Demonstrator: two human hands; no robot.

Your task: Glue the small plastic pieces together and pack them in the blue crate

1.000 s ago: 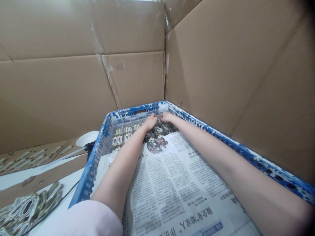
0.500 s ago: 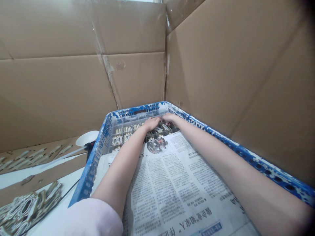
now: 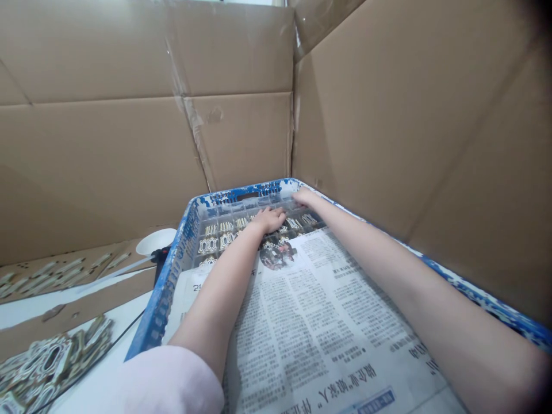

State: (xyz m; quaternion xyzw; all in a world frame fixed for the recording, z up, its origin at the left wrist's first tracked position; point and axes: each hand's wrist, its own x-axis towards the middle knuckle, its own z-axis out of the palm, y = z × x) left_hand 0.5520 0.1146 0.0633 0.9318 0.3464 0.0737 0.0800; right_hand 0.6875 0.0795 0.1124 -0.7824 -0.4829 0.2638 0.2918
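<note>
My left hand [image 3: 271, 219] lies with its fingers stretched out over a clear compartment tray [image 3: 210, 221] at the far end of a blue crate [image 3: 172, 270]. Small white-and-gold ornate frame-shaped pieces [image 3: 209, 245] fill several of its compartments, some upright and some flat. By the crate's back right corner is my right hand [image 3: 305, 197], fingers curled downward at the tray's far edge. What it grips, if anything, is hidden. Newspaper [image 3: 302, 322] covers the near part of the tray, beneath both forearms.
Cardboard walls [image 3: 241, 132] stand close behind and to the right of the crate. On the left are a white bowl [image 3: 155, 241], a heap of similar frame pieces [image 3: 56, 359], and cardboard [image 3: 56, 276] bearing rows of narrow pieces. A dark cable [image 3: 125, 330] runs beside the crate.
My right hand has moved away from my left toward the back right corner, uncovering more compartments. My left hand stays over the tray, its fingers now more spread. The view has shifted slightly.
</note>
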